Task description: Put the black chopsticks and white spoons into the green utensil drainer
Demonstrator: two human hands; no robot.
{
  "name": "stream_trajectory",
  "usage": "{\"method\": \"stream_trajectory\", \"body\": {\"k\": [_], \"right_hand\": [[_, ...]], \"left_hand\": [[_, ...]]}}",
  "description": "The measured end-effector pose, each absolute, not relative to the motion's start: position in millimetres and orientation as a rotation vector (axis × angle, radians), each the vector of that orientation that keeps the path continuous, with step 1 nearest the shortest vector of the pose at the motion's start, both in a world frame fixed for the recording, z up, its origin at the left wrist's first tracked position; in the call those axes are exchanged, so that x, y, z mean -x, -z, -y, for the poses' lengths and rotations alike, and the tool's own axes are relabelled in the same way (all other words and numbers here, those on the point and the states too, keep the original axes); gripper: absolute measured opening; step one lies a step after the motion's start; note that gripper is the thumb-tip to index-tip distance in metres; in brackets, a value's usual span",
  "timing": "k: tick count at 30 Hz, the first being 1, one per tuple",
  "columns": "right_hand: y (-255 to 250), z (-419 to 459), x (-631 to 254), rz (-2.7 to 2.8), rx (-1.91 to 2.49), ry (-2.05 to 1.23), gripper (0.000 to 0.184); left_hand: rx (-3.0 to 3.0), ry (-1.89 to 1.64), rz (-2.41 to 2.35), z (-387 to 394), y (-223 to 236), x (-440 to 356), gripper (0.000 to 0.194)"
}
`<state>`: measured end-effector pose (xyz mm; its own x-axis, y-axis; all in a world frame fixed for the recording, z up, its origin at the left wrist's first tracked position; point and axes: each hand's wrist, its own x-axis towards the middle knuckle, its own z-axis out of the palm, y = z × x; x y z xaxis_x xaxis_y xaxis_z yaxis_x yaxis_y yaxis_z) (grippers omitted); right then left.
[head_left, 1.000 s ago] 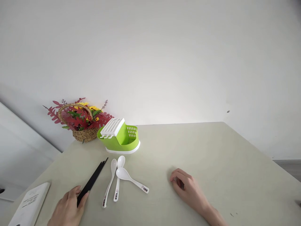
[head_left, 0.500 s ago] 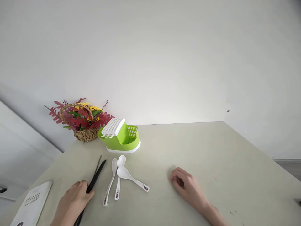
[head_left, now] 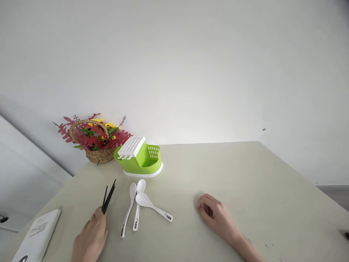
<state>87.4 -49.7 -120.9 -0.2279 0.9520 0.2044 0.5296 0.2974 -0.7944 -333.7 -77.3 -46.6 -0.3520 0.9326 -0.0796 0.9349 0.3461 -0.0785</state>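
My left hand (head_left: 91, 234) is closed around a bundle of black chopsticks (head_left: 109, 198), whose thin ends point away from me; the lower part is hidden by the hand. One chopstick splays a little to the left of the others. To the right of this hand lie three white spoons, one on the left (head_left: 128, 211), one in the middle (head_left: 138, 205) and one slanting to the right (head_left: 154, 206), with their bowls close together. My right hand (head_left: 215, 214) rests on the table with curled fingers, apart from everything; what its fingers enclose, if anything, is hidden.
A green and white utensil holder (head_left: 139, 160) stands behind the spoons. At its left is a wicker basket (head_left: 99, 156) of red and yellow artificial flowers. A white box-like object (head_left: 38, 233) lies at the left edge of the pale table (head_left: 212, 163), which meets the wall.
My left hand has shifted right and its grip on the chopsticks has changed; their tips now sit further left and more upright. My right hand stays in place.
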Motion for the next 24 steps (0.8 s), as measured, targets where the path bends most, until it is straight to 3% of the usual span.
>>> {"method": "stream_trajectory", "body": {"k": [8, 13, 18, 24], "right_hand": [[123, 48, -87, 1.875, 1.328, -0.769, 0.017], [121, 48, -87, 1.88, 1.322, -0.772, 0.018], [118, 48, -87, 1.867, 1.31, -0.758, 0.019], [116, 46, -86, 1.844, 1.274, -0.769, 0.02]], "left_hand": [[-1.72, -0.473, -2.602, 94, 51, 322, 0.039], [-1.781, -0.778, -2.304, 102, 47, 285, 0.033], [-1.905, -0.657, -1.912, 108, 54, 212, 0.037], [-2.331, -0.079, -1.877, 102, 78, 142, 0.046]]}}
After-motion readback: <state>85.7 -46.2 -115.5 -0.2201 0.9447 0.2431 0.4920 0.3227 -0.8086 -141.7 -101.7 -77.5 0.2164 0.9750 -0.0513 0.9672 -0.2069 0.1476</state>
